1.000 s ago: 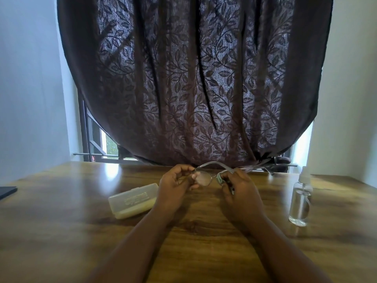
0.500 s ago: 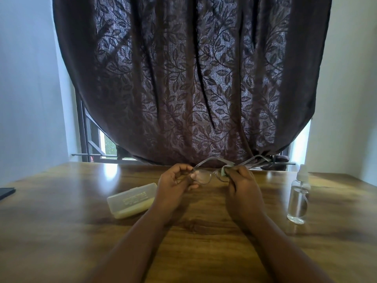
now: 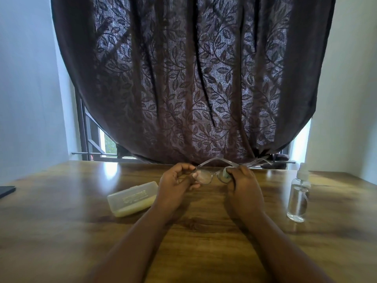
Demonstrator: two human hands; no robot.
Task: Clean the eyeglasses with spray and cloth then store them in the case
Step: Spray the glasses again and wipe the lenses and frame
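Note:
Clear-framed eyeglasses [image 3: 206, 175] are held above the wooden table [image 3: 61, 231], temples open and pointing away from me. My left hand [image 3: 176, 180] grips the left lens rim. My right hand [image 3: 243, 185] pinches a small pale green cloth [image 3: 226, 173] against the right lens. The translucent glasses case [image 3: 132, 198] lies closed on the table, left of my left hand. A clear spray bottle [image 3: 298, 198] with a white nozzle stands upright to the right of my right hand.
A dark leaf-patterned curtain [image 3: 189, 78] hangs behind the table's far edge, in front of a window. A dark flat object [image 3: 6, 190] lies at the table's left edge. White walls stand on both sides.
My hands and the glasses stay almost in place; the right hand's fingers shift slightly with the cloth on the right lens. The view has tilted a little.

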